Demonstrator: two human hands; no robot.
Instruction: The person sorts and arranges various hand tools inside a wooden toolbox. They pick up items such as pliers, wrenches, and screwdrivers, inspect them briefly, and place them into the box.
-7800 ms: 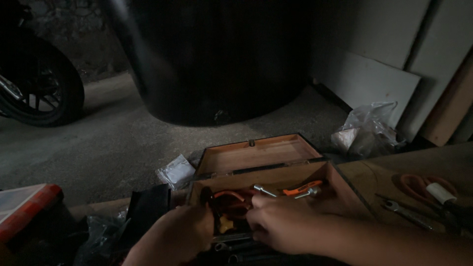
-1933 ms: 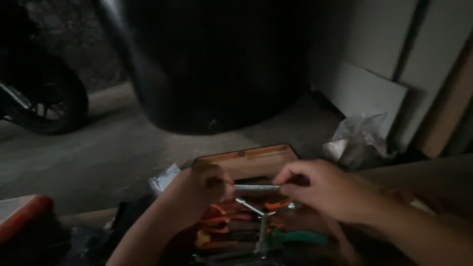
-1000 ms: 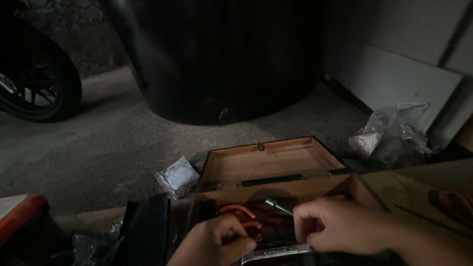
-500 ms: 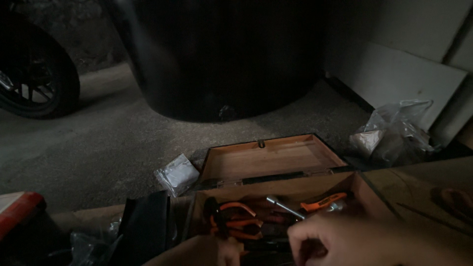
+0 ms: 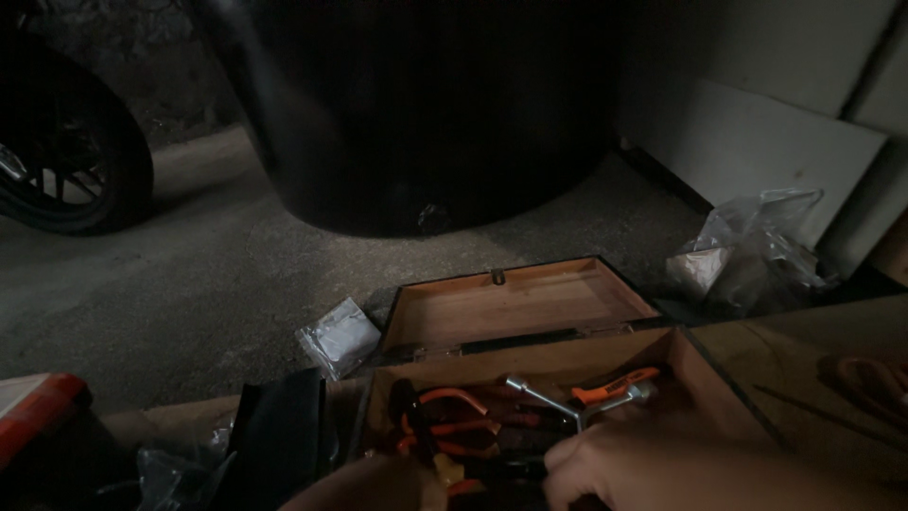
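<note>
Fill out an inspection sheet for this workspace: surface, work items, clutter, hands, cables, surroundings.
Surface: wooden bench at right, dimly lit; grey concrete floor beyond.
Work items: open wooden toolbox, lid tipped back; inside, orange-handled pliers, a metal cross wrench and an orange-handled tool.
Clutter: small clear packet on the floor; crumpled plastic bag at right; black bag and a red-edged case at left.
Hands: left hand and right hand low at the box's near edge; grip cannot be told.
Cables: nothing seen.
Surroundings: large black drum, motorcycle wheel, white boards leaning on the wall.
</note>
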